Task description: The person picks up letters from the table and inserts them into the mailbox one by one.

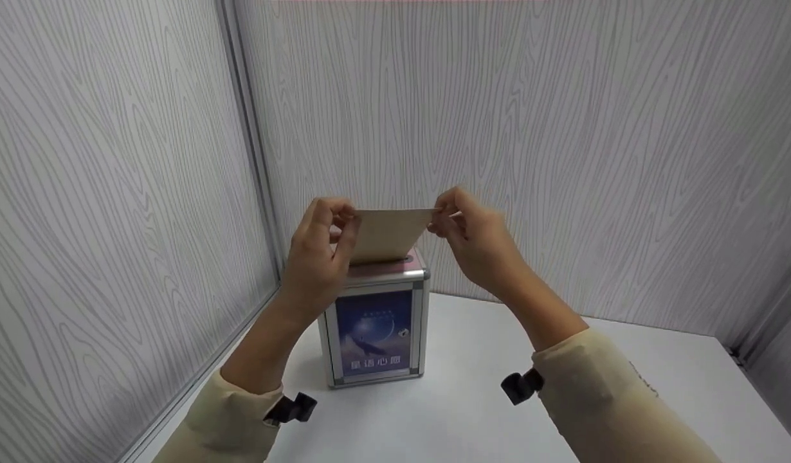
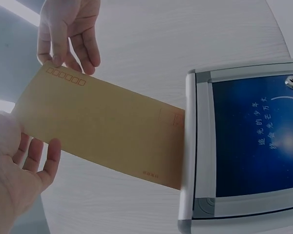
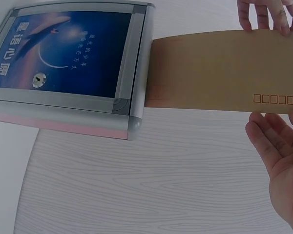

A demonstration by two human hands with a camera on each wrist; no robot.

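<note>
A tan envelope (image 1: 390, 235) stands upright above the box (image 1: 376, 321), its lower edge already inside the slot in the top of the box, its upper edge free in the air. In the left wrist view the envelope (image 2: 102, 124) shows a row of small red squares near the corner farthest from the box (image 2: 244, 141) and a faint stamp frame near the box; the end next to the box disappears behind the metal rim. The right wrist view shows the same: the envelope (image 3: 219, 70) meets the top edge of the box (image 3: 71, 58) and passes out of sight there.

The left hand (image 1: 318, 257) holds the envelope's upper left corner, thumb and fingers curled and closed on the paper in a light pinch grip; from its own wrist camera the left hand (image 2: 19, 170) has loosely bent fingers behind the envelope's corner. The right hand (image 1: 476, 238) holds the upper right corner the same way, fingertips pinched on the edge. Seen from the left wrist camera, the right hand (image 2: 68, 31) has its fingertips on the corner with the red squares.

The box is silver-framed with a blue printed front panel and a small keyhole, and it stands on the white bench (image 1: 627, 386), near the corner where two grey wood-grain walls (image 1: 563, 128) meet. Cream sleeves (image 1: 601, 386) cover both forearms, each with a black wrist mount beside the cuff.
</note>
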